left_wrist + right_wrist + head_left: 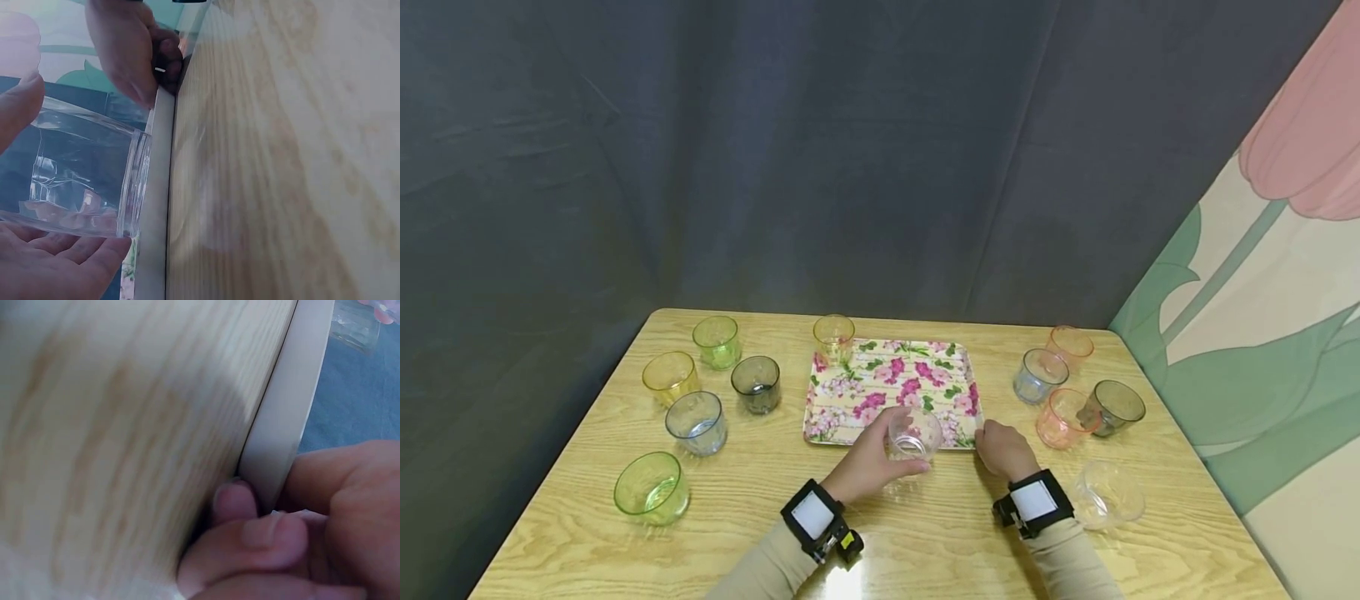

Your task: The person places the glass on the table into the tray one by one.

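A clear glass (914, 433) is held by my left hand (874, 460), thumb on its near side and fingers on its far side. In the left wrist view the clear glass (78, 169) lies between the thumb and spread fingers, close to the tray's rim. The floral tray (880, 379), cream with pink flowers, sits on the table behind the glass. At its near right corner, my right hand (1004, 450) grips the rim. The right wrist view shows curled fingers (250, 540) at the pale tray edge (281, 406).
A yellow glass (833, 337) overlaps the tray's back left corner. Green, yellow, blue and grey glasses stand left, including a green glass (652, 490). To the right are pink, blue and grey glasses, with a clear glass (1107, 497) beside my right forearm. A dark curtain (850, 167) hangs behind.
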`<state>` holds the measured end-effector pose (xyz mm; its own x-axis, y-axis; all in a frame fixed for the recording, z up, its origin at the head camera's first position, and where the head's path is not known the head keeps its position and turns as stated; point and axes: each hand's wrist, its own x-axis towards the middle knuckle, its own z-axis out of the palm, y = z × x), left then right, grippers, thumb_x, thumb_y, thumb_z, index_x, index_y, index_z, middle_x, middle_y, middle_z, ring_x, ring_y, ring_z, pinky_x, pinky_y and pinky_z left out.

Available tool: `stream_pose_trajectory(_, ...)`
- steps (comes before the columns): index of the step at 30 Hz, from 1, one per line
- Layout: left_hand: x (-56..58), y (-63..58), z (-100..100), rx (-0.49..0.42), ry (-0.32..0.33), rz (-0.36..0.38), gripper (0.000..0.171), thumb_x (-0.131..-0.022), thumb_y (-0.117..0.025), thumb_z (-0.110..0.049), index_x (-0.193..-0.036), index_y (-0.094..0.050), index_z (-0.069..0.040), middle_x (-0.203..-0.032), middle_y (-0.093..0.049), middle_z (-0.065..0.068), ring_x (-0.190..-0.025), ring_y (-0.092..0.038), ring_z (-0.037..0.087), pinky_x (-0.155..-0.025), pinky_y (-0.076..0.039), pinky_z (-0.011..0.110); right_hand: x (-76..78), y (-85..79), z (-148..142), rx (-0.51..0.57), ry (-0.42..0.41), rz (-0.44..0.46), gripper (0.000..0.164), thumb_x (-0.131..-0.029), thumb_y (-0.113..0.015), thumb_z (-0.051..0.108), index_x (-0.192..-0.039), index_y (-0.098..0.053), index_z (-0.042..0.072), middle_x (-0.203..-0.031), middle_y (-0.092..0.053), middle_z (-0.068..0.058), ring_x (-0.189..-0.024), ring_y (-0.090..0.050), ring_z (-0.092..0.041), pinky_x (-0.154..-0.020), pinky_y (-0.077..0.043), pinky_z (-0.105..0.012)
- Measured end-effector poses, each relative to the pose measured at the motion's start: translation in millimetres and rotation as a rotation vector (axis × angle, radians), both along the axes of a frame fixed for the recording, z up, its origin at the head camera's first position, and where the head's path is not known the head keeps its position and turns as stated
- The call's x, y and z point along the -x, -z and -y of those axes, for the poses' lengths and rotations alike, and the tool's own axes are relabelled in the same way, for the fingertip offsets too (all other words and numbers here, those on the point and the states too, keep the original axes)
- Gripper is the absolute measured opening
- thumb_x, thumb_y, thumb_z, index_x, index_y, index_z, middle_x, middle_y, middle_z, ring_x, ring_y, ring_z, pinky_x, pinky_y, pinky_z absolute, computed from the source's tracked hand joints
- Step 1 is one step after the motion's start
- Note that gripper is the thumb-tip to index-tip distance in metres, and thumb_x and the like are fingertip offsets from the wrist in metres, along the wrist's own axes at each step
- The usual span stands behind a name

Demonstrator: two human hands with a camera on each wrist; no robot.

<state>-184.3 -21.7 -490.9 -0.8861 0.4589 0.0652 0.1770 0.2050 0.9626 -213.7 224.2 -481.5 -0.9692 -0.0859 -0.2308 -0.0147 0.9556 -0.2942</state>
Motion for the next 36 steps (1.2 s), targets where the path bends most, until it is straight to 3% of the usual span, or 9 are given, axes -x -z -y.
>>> stream_pose_trajectory(7,5.0,-7.3,10,-0.027,-0.053,-0.013,0.082,-0.085,-0.080,-0.030,-0.151,-0.035,-0.010,-0.151,-0.045,0.017,-0.141,-0.043,0.032,-0.118,-0.032,0.053,-1.4,-0.5,0,0.002,-0.005,-0.008,0.031,-0.102,-0.040,0.015,-0.092,-0.060,-0.006,-0.079,-0.061,-0.022,-0.079,-0.065,-0.038,-0.070,-0.051,-0.052)
stream_pose_trajectory(14,18.0,-13.5,25,-0.031,-0.120,-0.035,0.082,-0.087,-0.078,-0.026,-0.152,-0.033,-0.007,-0.149,-0.047,0.018,-0.140,-0.044,0.035,-0.118,-0.030,0.056,-0.8,-0.2,0,-0.003,-0.001,0.006,0.031,-0.103,-0.040,0.015,-0.094,-0.060,-0.006,-0.080,-0.061,-0.021,-0.081,-0.065,-0.038,-0.072,-0.052,-0.051)
stream_pose_trajectory(24,33.4,-24.1,45,-0.036,-0.255,-0.015,0.082,-0.089,-0.076,-0.025,-0.154,-0.029,-0.006,-0.151,-0.043,0.020,-0.141,-0.041,0.037,-0.118,-0.030,0.057,-0.2,1.4,-1,0.000,0.003,-0.008,0.031,-0.102,-0.040,0.016,-0.091,-0.060,-0.005,-0.078,-0.060,-0.019,-0.077,-0.064,-0.034,-0.070,-0.051,-0.050)
stream_pose_trajectory(30,41.5,-24.4,53,-0.027,-0.327,-0.005,0.082,-0.088,-0.076,-0.028,-0.153,-0.031,-0.006,-0.150,-0.043,0.022,-0.140,-0.041,0.038,-0.114,-0.035,0.056,0.2,2.3,-1,-0.003,0.003,-0.007,0.030,-0.102,-0.040,0.016,-0.091,-0.060,-0.004,-0.079,-0.060,-0.020,-0.078,-0.064,-0.035,-0.070,-0.051,-0.050)
stream_pose_trajectory(36,50.5,-20.6,61,-0.028,-0.358,0.002,0.085,-0.087,-0.078,-0.029,-0.153,-0.030,-0.006,-0.150,-0.044,0.020,-0.140,-0.041,0.037,-0.114,-0.036,0.055,0.2,2.5,-1,-0.009,0.010,0.006,0.030,-0.102,-0.040,0.016,-0.092,-0.060,-0.004,-0.079,-0.060,-0.020,-0.078,-0.064,-0.034,-0.070,-0.051,-0.050)
